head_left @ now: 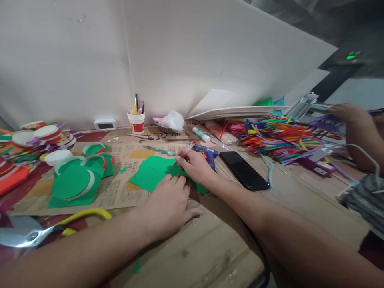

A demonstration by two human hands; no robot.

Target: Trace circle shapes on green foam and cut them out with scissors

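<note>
Green paper [154,170] lies on the brown cardboard in front of me, with a faint round outline on its left part. My left hand [172,200] rests on the paper's near edge, fingers spread and thumb out to the right. In my right hand [193,164] is a pen with a red end [191,146], held between the fingers over the paper's right part; its tip is hidden. Just right of that hand is a blue glue gun [211,155]. A clear-blue pen [159,150] lies behind the paper.
Green discs with paper rings [73,184] and yellow-handled scissors [87,214] lie left. A black phone [244,170], a glue stick [201,134] and colourful pipe cleaners [279,138] are right. A pen cup [136,122] stands behind. Another person's hand [349,114] is far right.
</note>
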